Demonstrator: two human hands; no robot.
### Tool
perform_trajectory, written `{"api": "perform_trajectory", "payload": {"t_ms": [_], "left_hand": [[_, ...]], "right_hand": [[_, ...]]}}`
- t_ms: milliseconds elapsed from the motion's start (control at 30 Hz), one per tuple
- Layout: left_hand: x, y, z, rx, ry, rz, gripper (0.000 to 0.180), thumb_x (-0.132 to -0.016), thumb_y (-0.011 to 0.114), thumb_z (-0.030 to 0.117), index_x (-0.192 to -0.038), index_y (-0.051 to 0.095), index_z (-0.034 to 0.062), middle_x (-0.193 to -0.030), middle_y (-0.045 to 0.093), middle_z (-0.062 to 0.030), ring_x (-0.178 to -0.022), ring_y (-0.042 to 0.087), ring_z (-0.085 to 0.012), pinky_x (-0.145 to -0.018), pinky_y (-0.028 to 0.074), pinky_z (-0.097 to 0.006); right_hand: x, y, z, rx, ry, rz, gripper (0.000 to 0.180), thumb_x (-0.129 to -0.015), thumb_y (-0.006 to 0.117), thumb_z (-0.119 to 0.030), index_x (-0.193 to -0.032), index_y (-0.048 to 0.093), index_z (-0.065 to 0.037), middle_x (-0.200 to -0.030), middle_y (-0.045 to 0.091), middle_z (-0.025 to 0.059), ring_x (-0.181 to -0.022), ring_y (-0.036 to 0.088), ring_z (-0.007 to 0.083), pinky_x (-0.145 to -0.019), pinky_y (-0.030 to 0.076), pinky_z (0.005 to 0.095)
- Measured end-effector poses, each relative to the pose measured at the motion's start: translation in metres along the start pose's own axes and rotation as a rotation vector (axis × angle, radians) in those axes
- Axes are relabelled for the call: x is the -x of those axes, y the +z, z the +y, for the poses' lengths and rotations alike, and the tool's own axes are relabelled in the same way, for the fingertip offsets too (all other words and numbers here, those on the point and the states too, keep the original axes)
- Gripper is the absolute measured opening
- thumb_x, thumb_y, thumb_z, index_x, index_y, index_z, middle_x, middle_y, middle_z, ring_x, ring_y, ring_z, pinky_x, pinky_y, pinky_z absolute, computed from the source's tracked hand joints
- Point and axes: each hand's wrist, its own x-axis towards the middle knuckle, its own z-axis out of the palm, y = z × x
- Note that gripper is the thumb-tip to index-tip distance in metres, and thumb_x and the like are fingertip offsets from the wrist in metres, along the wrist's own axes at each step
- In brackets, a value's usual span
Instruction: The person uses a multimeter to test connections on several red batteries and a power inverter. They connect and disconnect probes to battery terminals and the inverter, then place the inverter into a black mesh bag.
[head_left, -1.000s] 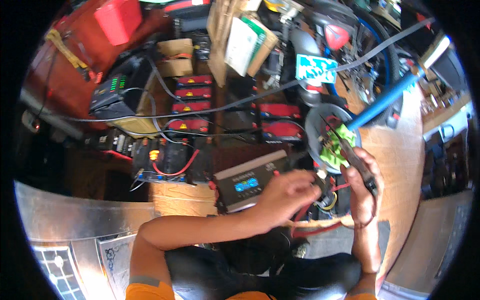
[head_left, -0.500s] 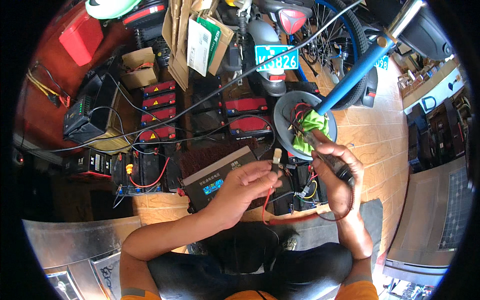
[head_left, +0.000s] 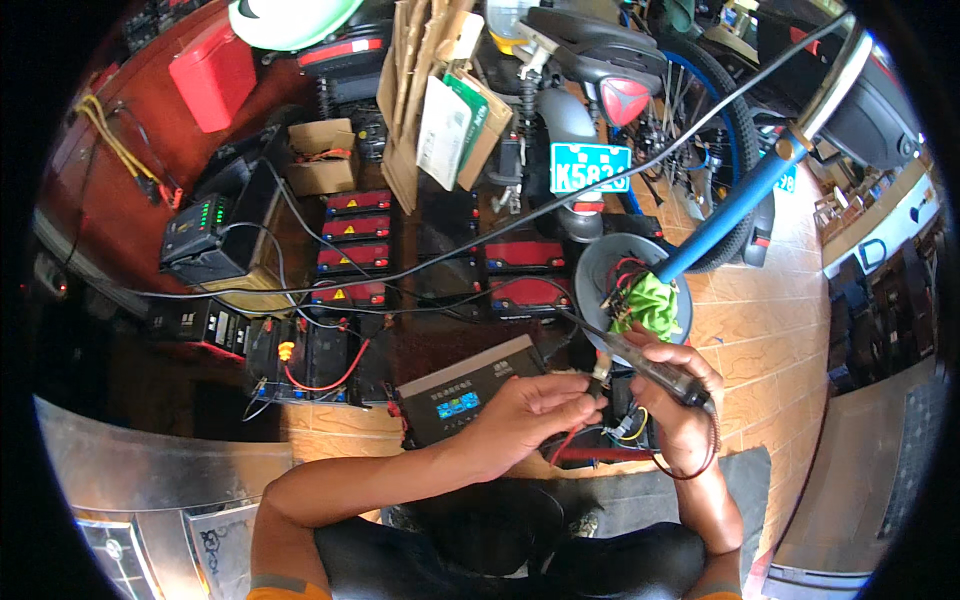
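My left hand (head_left: 545, 412) pinches a small pale-tipped connector (head_left: 602, 367); a red wire (head_left: 564, 446) hangs below the fingers. In my right hand (head_left: 685, 405) lies a pen-shaped tester (head_left: 662, 377) with a translucent dark handle. Its thin shaft points up and left, passing close to the connector; I cannot tell whether they touch. From the handle's lower end a reddish lead (head_left: 690, 474) loops toward a coiled red stretch (head_left: 605, 454) beneath my hands. A grey box with a lit blue display (head_left: 470, 395) sits partly behind my left hand.
Red-topped batteries (head_left: 355, 230) stand in rows beyond the box. A round grey base (head_left: 590, 290) with a blue post (head_left: 725, 215) and green cloth (head_left: 650, 308) is at right. A black cable (head_left: 440, 262) crosses the scene; folded cardboard (head_left: 405, 110) and scooters stand behind.
The view has shifted, so the surroundings sit lower and farther right. My hands have come closer together, and the tester's thin shaft now lies beside the connector.
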Motion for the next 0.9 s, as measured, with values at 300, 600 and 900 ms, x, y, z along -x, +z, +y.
{"api": "perform_trajectory", "payload": {"t_ms": [300, 600, 900], "left_hand": [[-0.001, 0.0, -0.002, 0.058, 0.022, -0.067, 0.046, -0.103, 0.07, 0.021, -0.138, 0.059, -0.0084, -0.123, 0.073, -0.0169, -0.112, 0.07, -0.0192, -0.099, 0.056, -0.033], [-0.001, -0.007, -0.008, 0.162, 0.076, -0.145, 0.035, -0.105, 0.068, 0.021, -0.129, 0.064, -0.0031, -0.112, 0.071, -0.0069, -0.099, 0.066, -0.0134, -0.09, 0.054, -0.029], [0.034, -0.018, 0.022, -0.007, 0.106, 0.017, 0.027, -0.098, 0.066, 0.017, -0.115, 0.063, -0.0038, -0.093, 0.066, -0.0045, -0.076, 0.058, -0.0097, -0.069, 0.047, -0.025]], "right_hand": [[0.003, 0.001, 0.005, -0.026, 0.038, 0.033, 0.037, -0.082, 0.082, -0.008, -0.116, 0.069, -0.001, -0.126, 0.071, 0.0226, -0.115, 0.069, 0.0269, -0.105, 0.051, 0.0411], [0.002, -0.001, 0.02, 0.145, -0.077, -0.12, 0.038, -0.078, 0.082, -0.003, -0.114, 0.07, -0.006, -0.135, 0.065, 0.0215, -0.121, 0.064, 0.0289, -0.104, 0.051, 0.0429], [-0.003, 0.027, 0.027, 0.275, 0.185, -0.306, 0.053, -0.081, 0.081, 0.007, -0.132, 0.065, 0.0, -0.11, 0.073, 0.0048, -0.099, 0.067, 0.0116, -0.092, 0.053, 0.0295]]}}
